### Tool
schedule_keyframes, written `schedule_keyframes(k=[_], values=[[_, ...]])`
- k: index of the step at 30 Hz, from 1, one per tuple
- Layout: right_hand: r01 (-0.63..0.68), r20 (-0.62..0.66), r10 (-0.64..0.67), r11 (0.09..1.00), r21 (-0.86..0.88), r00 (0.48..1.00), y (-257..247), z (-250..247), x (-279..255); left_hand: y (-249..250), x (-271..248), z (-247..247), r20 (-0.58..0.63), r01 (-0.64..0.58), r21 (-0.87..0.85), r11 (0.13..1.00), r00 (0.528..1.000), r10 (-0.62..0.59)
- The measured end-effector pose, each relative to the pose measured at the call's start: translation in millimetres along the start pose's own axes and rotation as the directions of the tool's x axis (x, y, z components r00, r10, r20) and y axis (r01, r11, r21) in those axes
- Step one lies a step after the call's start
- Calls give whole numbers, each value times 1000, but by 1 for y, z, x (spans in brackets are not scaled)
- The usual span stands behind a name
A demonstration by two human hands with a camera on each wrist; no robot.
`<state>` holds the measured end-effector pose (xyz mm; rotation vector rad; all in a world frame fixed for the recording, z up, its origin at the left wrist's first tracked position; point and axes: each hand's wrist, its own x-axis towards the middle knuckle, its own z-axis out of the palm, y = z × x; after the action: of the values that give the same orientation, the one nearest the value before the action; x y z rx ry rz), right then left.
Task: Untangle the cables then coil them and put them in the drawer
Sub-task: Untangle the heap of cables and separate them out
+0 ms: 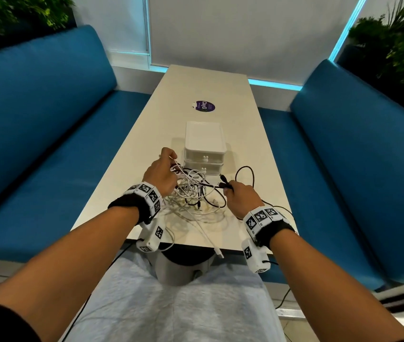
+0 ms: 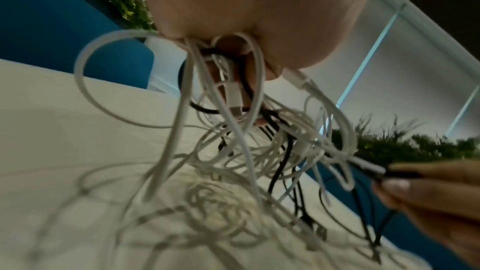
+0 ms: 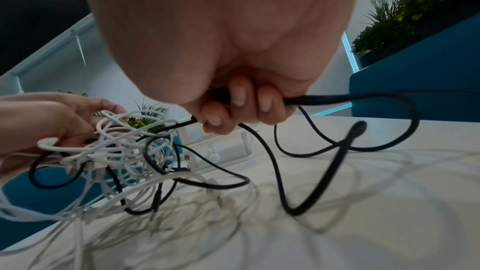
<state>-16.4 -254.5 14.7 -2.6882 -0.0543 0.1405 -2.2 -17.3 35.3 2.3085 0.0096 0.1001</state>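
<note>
Both hands (image 1: 161,175) in tangled cables (image 1: 196,193)

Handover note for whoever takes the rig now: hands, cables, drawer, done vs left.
Left hand grips the lifted tangle of white cables.
Right hand grips a black cable near its plug, partly drawn out to the right; it trails on the table.
Drawer unit behind the tangle, both drawers closed.
Done: nothing coiled or stored.
Left: free every cable, coil, open drawer, stow.
</note>
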Motion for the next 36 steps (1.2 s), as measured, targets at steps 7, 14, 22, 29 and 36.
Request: schedule_keyframes(k=[7,14,22,29,36], values=[[-12,-19,11,1000,-4,1000,5,-4,-1,-2,-5,0,-48,-90,223,971,993,104],[-56,-34,57,998,32,998,14,-7,-1,-13,6,-9,203,-153,325,933,975,89],[-42,-12,43,997,66,999,3,-2,0,42,-3,0,252,-94,-15,995,963,95],[29,-39,-24,990,136,999,4,-10,-7,47,-19,69,178,-345,477,808,939,296],[-15,1,15,999,42,1000,22,-23,0,18,-22,75,197,-367,639,676,928,317]])
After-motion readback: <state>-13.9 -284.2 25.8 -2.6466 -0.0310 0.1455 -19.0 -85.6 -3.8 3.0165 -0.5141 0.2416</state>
